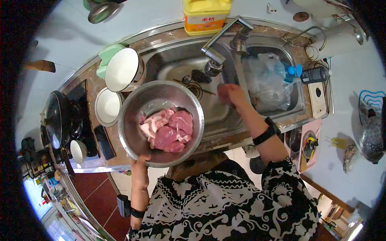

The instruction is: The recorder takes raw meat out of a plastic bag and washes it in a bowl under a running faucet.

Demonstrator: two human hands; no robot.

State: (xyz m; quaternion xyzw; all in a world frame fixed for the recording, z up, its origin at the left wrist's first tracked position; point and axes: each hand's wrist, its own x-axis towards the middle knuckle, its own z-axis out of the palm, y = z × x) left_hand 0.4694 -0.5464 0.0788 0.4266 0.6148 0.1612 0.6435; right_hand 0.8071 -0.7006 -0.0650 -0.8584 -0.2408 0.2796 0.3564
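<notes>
A wide stainless steel bowl (129, 126) rests partly on the counter and overlaps the left sink basin. Several pieces of raw meat (169, 129), pink with pale fat, lie inside it. My left hand (140, 159) grips the bowl's near rim, its thumb over the edge and the other fingers hidden beneath. Over the right part of the larger sink basin (223, 117), my right hand (235, 94) is curled and blurred. A dark pinkish patch shows at its fingers; whether that is a held piece or the fingers themselves is unclear.
A chrome faucet (221, 34) arches over the sink. Clear plastic bags (265, 81) fill the smaller basin. White enamel pot (122, 70) and white bowl (108, 107) stand left of the steel bowl. A phone (104, 142) lies near the counter's edge. A yellow jug (206, 18) stands behind.
</notes>
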